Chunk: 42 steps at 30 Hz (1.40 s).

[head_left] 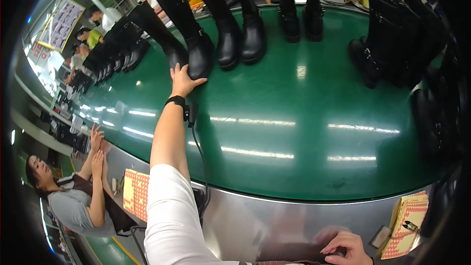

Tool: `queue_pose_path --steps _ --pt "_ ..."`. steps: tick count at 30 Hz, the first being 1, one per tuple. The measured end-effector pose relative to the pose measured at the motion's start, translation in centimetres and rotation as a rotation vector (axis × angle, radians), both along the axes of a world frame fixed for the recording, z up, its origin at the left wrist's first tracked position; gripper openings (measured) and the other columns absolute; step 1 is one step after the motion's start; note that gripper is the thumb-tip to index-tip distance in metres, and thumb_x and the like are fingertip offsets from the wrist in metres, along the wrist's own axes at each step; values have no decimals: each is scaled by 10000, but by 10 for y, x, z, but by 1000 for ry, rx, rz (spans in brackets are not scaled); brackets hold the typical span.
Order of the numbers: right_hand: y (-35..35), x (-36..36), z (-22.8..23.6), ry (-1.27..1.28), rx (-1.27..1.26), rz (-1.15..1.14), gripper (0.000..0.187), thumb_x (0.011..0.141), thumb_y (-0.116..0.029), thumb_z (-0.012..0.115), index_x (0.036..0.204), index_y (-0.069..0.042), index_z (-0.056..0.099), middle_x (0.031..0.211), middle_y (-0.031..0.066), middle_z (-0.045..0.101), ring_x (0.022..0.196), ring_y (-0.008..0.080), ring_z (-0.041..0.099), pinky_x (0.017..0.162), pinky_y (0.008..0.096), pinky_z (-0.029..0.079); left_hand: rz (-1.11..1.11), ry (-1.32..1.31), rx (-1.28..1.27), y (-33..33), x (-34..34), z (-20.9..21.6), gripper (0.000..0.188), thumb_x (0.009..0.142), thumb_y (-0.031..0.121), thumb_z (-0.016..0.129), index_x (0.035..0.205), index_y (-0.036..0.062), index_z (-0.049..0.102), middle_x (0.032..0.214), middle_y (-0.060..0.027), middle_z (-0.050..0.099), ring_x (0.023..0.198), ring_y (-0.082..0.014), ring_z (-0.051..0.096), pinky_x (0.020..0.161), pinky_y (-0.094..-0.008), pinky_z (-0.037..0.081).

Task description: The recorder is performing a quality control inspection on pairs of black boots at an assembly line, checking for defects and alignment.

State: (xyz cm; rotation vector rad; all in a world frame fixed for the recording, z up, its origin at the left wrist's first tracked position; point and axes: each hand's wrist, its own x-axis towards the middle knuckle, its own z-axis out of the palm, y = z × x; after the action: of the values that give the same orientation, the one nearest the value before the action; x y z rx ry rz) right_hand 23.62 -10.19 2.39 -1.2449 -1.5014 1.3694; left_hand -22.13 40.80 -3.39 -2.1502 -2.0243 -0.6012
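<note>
Head view shows the left hand (183,81) spread, fingers touching a tall black leather boot (189,29) on the green conveyor belt (294,118), not yet gripped, while the right hand (346,249) rests curled on the steel rim (255,221).

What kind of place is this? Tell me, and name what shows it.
Likely a footwear factory line: rows of tall black boots on a long green conveyor belt, the left hand touching one, and other workers alongside.

A glossy green conveyor belt (304,137) with a steel front edge carries a row of tall black boots (230,24) along its far side, with more black boots (392,44) clustered at its right.
</note>
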Motion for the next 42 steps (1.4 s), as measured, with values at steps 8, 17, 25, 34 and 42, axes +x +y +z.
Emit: queue_pose_path --steps 8,17,25,34,42 --pt "-4 -1 -22 20 138 13 160 881 -226 692 936 -77 708 779 31 634 694 146 602 639 271 499 371 292 -310 -15 50 36 887 765 590 688 1460 161 343 1432 -173 422 1329 -379 382 995 -656 344" --pt "-15 -9 -34 16 5 10 235 907 -292 654 970 -67 684 787 40 627 687 123 571 629 257 471 -640 9 384 -129 311 155 367 779 243 699 1085 51 635 1059 -165 643 1124 -336 558 953 -417 454" --pt "-29 -6 -32 77 -87 -52 224 905 -258 663 991 -52 675 793 19 649 701 76 562 663 234 468 -635 77 297 -179 486 219 959 752 306 758 1516 221 185 1380 -235 446 1333 -398 366 1055 -542 354" --pt "-26 12 -39 474 -247 -163 221 915 -221 662 1023 -29 666 830 -8 650 753 43 566 700 208 466 -469 72 -59 -158 600 229 922 694 471 805 1464 341 317 1428 -191 337 1397 -437 198 975 -694 358" --pt "-26 8 -40 442 -328 -114 196 934 -199 642 1052 -44 658 831 -36 622 767 32 541 708 192 432 -490 -271 412 -124 551 183 463 706 300 823 1071 56 678 1201 -232 540 1258 -407 391 999 -445 427"
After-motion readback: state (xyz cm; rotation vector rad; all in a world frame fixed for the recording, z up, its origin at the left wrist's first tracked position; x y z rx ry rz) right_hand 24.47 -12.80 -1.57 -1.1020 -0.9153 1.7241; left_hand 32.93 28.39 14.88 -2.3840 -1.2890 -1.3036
